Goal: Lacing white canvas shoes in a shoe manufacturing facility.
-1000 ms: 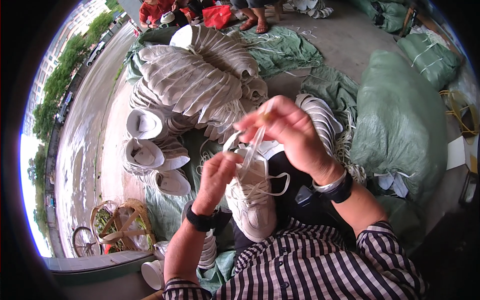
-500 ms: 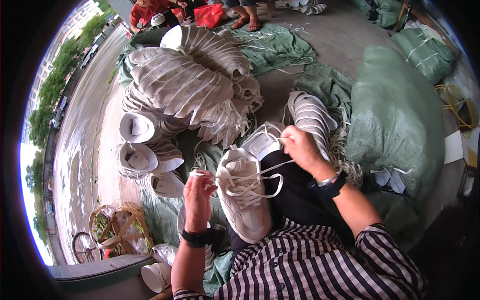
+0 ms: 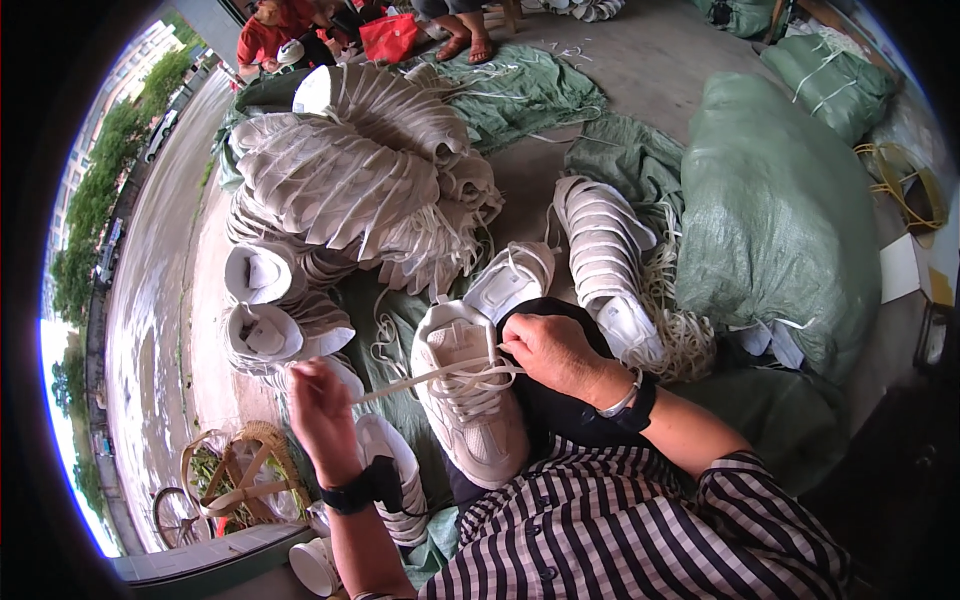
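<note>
A white-beige sneaker (image 3: 472, 430) rests on my lap, its toe toward me and its opening facing away. A flat cream shoelace (image 3: 400, 384) stretches from its eyelets out to the left. My left hand (image 3: 322, 412) pinches that lace, well to the left of the shoe. Close against the shoe's right side, my right hand (image 3: 552, 352) has its fingers closed on the lace by the upper eyelets. Just beyond the sneaker lies a loose shoe upper (image 3: 520, 275), its white lining showing.
Nested shoe uppers form a large pile (image 3: 345, 175), with a shorter row (image 3: 610, 240) right of it. A big green sack (image 3: 780, 220) bulges at the right. Left stand a woven basket (image 3: 262, 450) and white cup (image 3: 312, 568). Other people sit at the back.
My left hand has moved left and down, drawing the lace out longer. My right hand has come down to the shoe's side, and the wide lace loop there has shrunk.
</note>
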The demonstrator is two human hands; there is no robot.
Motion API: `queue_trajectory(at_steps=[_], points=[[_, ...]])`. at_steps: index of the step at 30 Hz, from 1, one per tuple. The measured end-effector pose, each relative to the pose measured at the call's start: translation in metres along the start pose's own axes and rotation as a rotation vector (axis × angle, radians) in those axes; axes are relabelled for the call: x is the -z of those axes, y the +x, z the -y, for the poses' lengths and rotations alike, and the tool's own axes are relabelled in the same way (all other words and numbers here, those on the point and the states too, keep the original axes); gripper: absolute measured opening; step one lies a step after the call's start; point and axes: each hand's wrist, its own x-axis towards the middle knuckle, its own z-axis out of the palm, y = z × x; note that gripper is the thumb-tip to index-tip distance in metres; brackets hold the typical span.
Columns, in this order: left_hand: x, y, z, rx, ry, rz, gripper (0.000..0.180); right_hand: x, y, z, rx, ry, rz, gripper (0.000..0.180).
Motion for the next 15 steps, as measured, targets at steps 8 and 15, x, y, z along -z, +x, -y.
queue_trajectory(at_steps=[8,15], points=[[-0.034,-0.040,0.045,-0.010,1.047,0.340,0.020,-0.003,0.002,0.004,0.080,-0.171,0.120,0.010],[-0.032,-0.035,0.046,-0.156,1.138,0.271,0.019,0.000,0.002,0.005,0.076,-0.204,0.182,0.014]])
